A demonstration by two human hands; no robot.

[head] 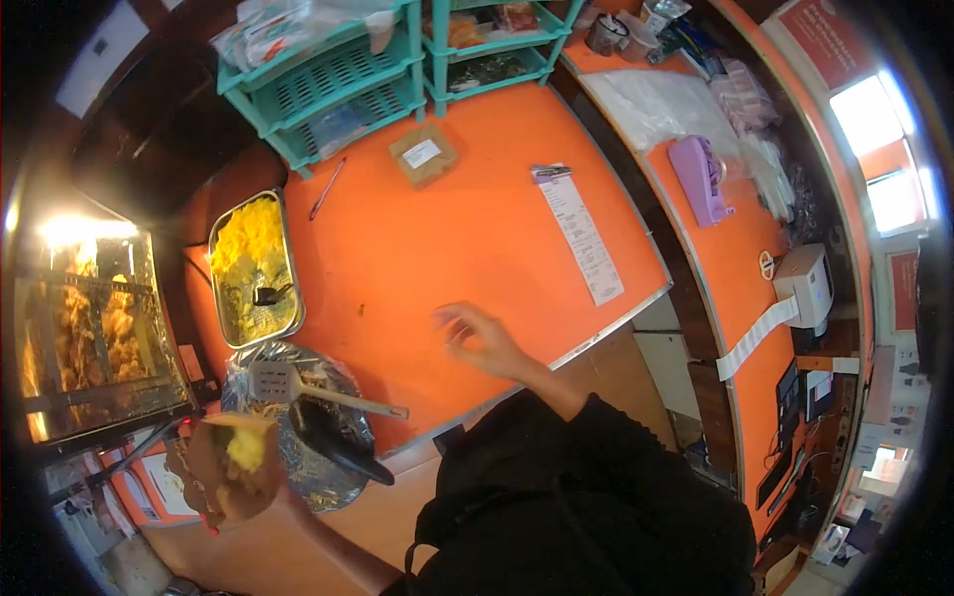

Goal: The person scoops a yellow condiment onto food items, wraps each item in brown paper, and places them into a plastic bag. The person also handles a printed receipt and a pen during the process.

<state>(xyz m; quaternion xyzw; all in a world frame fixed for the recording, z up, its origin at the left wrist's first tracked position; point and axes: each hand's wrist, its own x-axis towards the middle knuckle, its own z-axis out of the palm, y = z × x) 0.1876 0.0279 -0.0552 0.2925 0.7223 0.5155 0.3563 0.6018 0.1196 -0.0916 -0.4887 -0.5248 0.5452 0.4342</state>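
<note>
My left hand [279, 488] is at the lower left, shut on an open brown paper bag [246, 495] with yellow food visible in its mouth. My right hand [477, 339] is over the orange table [417, 246], fingers apart and slightly curled, holding nothing. A metal tray [297, 298] of yellow mashed or scrambled food [250, 231] stands at the table's left, with a black utensil [268, 296] in it. Below it, a slotted spatula [273, 381] and a black-handled utensil [339, 447] lie on a foil-covered container [320, 495] with food shreds.
A lit glass food cabinet [97, 335] stands at the left. Teal plastic racks [335, 82] stand at the back. On the table are a pen [328, 188], a brown package [423, 155] and a clipped paper receipt [581, 238]. A purple tape dispenser [697, 179] and a label printer [805, 287] are at the right.
</note>
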